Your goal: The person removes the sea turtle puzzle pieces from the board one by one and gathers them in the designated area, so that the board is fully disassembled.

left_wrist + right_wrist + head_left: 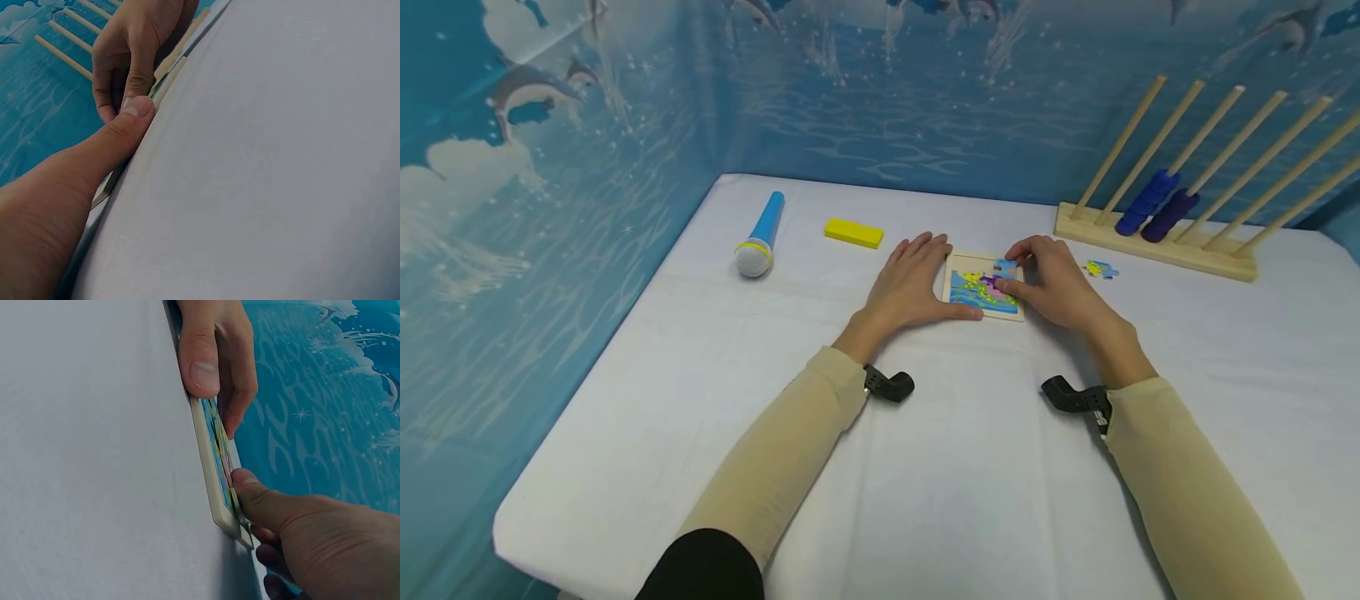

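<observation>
A small wooden jigsaw puzzle tray (984,317) lies on the white tabletop, partly filled with colourful pieces. My left hand (910,287) spans its near left corner, straight fingers along the left side and thumb resting on the near edge. The left thumb (128,125) also shows on that edge in the left wrist view. My right hand (1060,283) is at the tray's right side, pinching a blue puzzle piece (1004,266) at the upper right between thumb and fingers. In the right wrist view, my right thumb (262,497) touches the pieces; the fingertips are partly hidden.
A loose puzzle piece (1101,269) lies right of the right hand. Behind it stands a wooden peg rack (1206,259) with blue and purple beads. A yellow block (853,233) and a toy microphone (762,235) lie to the left. Blue dolphin-print curtains border the table.
</observation>
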`<state>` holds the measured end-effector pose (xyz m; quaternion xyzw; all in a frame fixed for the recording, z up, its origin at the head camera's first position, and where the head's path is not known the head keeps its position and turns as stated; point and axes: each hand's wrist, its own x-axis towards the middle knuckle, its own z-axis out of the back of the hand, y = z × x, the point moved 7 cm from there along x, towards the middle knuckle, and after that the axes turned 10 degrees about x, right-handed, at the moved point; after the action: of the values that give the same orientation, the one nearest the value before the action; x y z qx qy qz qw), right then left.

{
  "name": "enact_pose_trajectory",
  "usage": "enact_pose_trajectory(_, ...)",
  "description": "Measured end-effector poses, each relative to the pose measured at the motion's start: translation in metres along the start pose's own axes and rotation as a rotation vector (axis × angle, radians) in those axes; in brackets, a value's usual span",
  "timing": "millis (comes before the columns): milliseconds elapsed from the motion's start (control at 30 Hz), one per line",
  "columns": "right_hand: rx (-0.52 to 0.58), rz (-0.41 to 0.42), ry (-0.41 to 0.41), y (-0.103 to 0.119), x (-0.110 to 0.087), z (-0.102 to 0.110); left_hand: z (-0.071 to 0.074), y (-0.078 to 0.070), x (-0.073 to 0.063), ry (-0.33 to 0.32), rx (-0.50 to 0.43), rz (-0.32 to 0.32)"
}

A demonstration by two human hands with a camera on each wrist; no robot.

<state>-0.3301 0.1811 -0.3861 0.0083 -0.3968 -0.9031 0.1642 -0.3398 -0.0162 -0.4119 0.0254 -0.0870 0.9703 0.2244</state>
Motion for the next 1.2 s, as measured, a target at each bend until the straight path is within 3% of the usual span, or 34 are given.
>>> enact_pose_trajectory(167, 0.069, 0.042, -0.116, -0.002, -0.002, 0.006, 0.001, -0.001, -0.001, 0.005, -0.012, 0.005)
enact_pose_trajectory(333, 0.207, 0.026, -0.314, -0.01, -0.008, 0.022, 0.001, -0.003, 0.0, 0.005, -0.028, -0.002)
enact_pose_trajectory(433, 0.3, -0.005, -0.409, -0.016, -0.013, 0.033, 0.001, -0.004, 0.0, 0.004, -0.034, -0.002)
enact_pose_trajectory(667, 0.341, -0.139, -0.589, -0.038, -0.032, 0.065, 0.0, -0.002, -0.001, 0.007, -0.041, 0.005)
enact_pose_trajectory(900, 0.237, -0.28, -0.761, -0.079, -0.058, 0.1, 0.001, -0.002, -0.001, 0.0, -0.047, -0.002)
enact_pose_trajectory(1067, 0.12, -0.345, -0.801, -0.095, -0.07, 0.114, 0.0, -0.002, -0.001, 0.001, -0.048, 0.0)
enact_pose_trajectory(1200, 0.064, -0.411, -0.789, -0.107, -0.077, 0.12, 0.0, -0.003, -0.001, -0.005, -0.054, -0.002)
